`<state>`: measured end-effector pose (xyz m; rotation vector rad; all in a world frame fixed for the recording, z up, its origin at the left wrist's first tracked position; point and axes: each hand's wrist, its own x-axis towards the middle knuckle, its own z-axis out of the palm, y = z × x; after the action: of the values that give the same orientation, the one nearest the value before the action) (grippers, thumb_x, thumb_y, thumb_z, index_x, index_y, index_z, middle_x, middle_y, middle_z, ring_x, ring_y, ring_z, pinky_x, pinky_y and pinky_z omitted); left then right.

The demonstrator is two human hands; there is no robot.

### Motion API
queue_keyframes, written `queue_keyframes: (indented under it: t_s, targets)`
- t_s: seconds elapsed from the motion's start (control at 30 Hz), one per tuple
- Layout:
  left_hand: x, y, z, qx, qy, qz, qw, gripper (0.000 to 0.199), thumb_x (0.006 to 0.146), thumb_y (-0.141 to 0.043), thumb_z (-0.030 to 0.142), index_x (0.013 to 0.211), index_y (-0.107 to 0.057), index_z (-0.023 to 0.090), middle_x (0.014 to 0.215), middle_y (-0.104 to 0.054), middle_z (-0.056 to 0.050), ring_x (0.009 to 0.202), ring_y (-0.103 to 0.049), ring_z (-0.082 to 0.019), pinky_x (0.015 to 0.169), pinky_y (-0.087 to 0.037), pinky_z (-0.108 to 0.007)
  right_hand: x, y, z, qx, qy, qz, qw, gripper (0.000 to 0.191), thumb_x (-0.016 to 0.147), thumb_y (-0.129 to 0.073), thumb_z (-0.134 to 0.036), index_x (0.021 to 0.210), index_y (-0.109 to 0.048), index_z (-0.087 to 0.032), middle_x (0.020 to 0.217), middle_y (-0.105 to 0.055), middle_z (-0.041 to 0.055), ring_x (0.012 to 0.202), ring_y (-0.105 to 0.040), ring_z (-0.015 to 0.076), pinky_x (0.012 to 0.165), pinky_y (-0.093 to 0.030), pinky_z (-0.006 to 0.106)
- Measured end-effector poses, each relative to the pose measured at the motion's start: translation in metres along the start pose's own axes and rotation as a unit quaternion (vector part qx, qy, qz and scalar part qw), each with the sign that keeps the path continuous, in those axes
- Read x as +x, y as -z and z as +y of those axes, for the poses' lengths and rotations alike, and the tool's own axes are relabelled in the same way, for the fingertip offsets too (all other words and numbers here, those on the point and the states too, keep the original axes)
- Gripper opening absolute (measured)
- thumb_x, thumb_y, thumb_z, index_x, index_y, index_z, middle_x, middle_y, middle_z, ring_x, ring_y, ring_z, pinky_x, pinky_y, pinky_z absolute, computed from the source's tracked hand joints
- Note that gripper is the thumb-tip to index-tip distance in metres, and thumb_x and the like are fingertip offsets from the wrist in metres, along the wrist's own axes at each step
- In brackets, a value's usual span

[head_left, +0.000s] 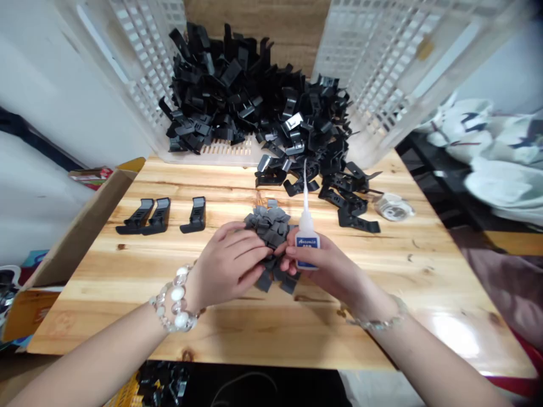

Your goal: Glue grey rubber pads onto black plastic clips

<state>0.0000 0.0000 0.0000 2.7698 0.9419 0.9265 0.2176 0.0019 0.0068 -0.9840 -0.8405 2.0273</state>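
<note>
Fingers of the right hand (326, 265) wrap a small glue bottle (307, 240) — white, blue label, its long nozzle upright — while the left hand (229, 265) pinches a grey pad from the pad heap (271, 223) lying between both hands on the bench (127, 271). Pad and bottle sit just beside each other, the left hand nearer the heap — black clips (254, 107) are piled well beyond.

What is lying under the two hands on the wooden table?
A small heap of grey pads lies on the table under the left hand and the right hand, which holds a glue bottle. The hands cover the pads underneath.
</note>
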Motion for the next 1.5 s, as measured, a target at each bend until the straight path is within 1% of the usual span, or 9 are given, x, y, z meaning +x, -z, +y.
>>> queue_keyframes:
  t_s: [0.13,0.3,0.43,0.67,0.83,0.93,1.23,1.4,1.5]
  targets:
    - [0.002,0.003,0.007,-0.15,0.094,-0.063,0.982,0.018,0.094,-0.047,0.021,0.086,-0.063,0.016,0.068,-0.067,-0.001,0.063,-0.061,-0.013,0.069,-0.049,-0.028,-0.001,0.003,-0.002,-0.038,0.052,0.01,0.998,0.022,0.069,-0.08,-0.022,0.078,-0.06,-0.018,0.086,-0.069,0.0019,0.06,-0.061,0.0097,0.058,-0.048,0.024]
    - [0.006,0.012,0.016,-0.416,0.273,-0.189,0.847,0.021,0.095,-0.047,0.03,0.085,-0.059,0.017,0.071,-0.066,-0.001,0.059,-0.058,-0.01,0.053,-0.043,-0.02,0.0,0.005,-0.002,-0.103,0.052,0.002,0.993,0.027,0.065,-0.083,-0.022,0.08,-0.061,-0.019,0.078,-0.062,-0.0023,0.057,-0.054,0.0084,0.053,-0.046,0.024]
    - [0.005,0.012,0.015,-0.561,0.37,-0.147,0.725,0.022,0.089,-0.059,0.031,0.104,-0.05,0.019,0.076,-0.067,-0.001,0.052,-0.054,-0.008,0.047,-0.042,-0.019,0.0,0.006,0.001,-0.11,0.046,-0.016,0.993,0.029,0.065,-0.084,-0.025,0.08,-0.06,-0.019,0.073,-0.058,-0.004,0.054,-0.053,0.0081,0.05,-0.043,0.023]
    - [0.01,0.008,0.003,-0.659,0.419,0.038,0.623,0.023,0.076,-0.073,0.023,0.092,-0.06,0.015,0.067,-0.065,0.0,0.056,-0.059,-0.01,0.053,-0.046,-0.02,0.0,0.008,0.0,-0.122,0.055,-0.025,0.991,0.027,0.068,-0.082,-0.025,0.078,-0.057,-0.019,0.068,-0.06,-0.0033,0.053,-0.055,0.0097,0.053,-0.044,0.025]
    - [0.013,0.013,-0.008,-0.672,0.495,0.135,0.533,0.019,0.07,-0.074,0.021,0.086,-0.069,0.013,0.061,-0.06,0.002,0.053,-0.054,-0.007,0.055,-0.047,-0.018,0.009,0.02,-0.006,-0.172,0.159,0.134,0.963,0.024,0.067,-0.078,-0.023,0.082,-0.059,-0.02,0.087,-0.068,0.0028,0.074,-0.063,0.0165,0.063,-0.048,0.03]
    - [0.013,0.015,-0.012,-0.676,0.509,0.143,0.513,0.019,0.069,-0.072,0.021,0.086,-0.072,0.012,0.057,-0.056,0.002,0.053,-0.051,-0.006,0.058,-0.048,-0.018,0.018,0.034,-0.007,-0.281,0.185,0.199,0.921,0.023,0.066,-0.076,-0.022,0.084,-0.062,-0.019,0.091,-0.068,0.004,0.083,-0.062,0.0191,0.079,-0.047,0.035]
    - [0.01,0.007,-0.01,-0.714,0.464,0.063,0.521,0.025,0.086,-0.06,0.031,0.07,-0.063,0.011,0.071,-0.06,-0.004,0.067,-0.059,-0.012,0.067,-0.054,-0.025,0.024,0.035,0.012,-0.537,0.211,0.164,0.8,0.016,0.074,-0.064,-0.02,0.09,-0.062,-0.021,0.088,-0.065,0.0047,0.086,-0.059,0.023,0.077,-0.045,0.035]
    - [0.008,0.004,-0.005,-0.709,0.477,-0.053,0.517,0.025,0.095,-0.047,0.036,0.095,-0.059,0.015,0.086,-0.066,-0.008,0.066,-0.066,-0.019,0.054,-0.056,-0.032,0.02,0.03,0.002,-0.465,0.225,0.196,0.833,0.009,0.073,-0.065,-0.02,0.081,-0.062,-0.02,0.08,-0.067,0.0027,0.075,-0.06,0.0196,0.07,-0.046,0.033]
    - [0.008,0.004,-0.001,-0.686,0.47,-0.08,0.55,0.02,0.094,-0.05,0.034,0.101,-0.055,0.016,0.087,-0.066,-0.007,0.064,-0.065,-0.017,0.052,-0.054,-0.028,0.019,0.029,-0.005,-0.409,0.224,0.206,0.86,0.011,0.069,-0.07,-0.02,0.078,-0.064,-0.019,0.081,-0.068,0.003,0.076,-0.061,0.0193,0.073,-0.048,0.034]
